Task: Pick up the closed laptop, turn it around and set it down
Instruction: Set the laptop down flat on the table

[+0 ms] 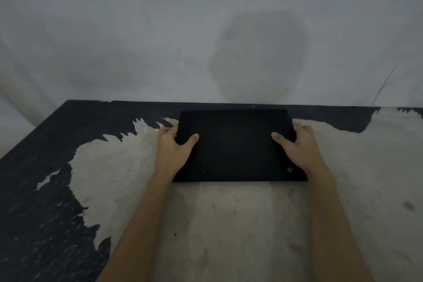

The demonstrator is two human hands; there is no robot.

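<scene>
We have the closed laptop [235,146] gripped at both short sides. Our left hand [171,146] clasps its left edge, thumb lying across the lid and the fingers curled around the edge toward the far corner. Our right hand [297,146] mirrors it on the right edge, thumb pointing inward over the lid, fingers wrapped over the side. Between our two thumbs the black lid is bare; just below our right palm, near the lid's near right corner, sits a small pale logo [290,170].

The laptop lies flat or nearly so on the table [229,224], its far edge close to the table's back edge by the wall [206,30]. In this dim light we cannot tell whether it is resting on the surface or already lifted a little off it.

Outward from our left grip the table's dark coating [45,167] is peeled away in ragged patches, with pale worn surface showing beneath our forearms.
</scene>
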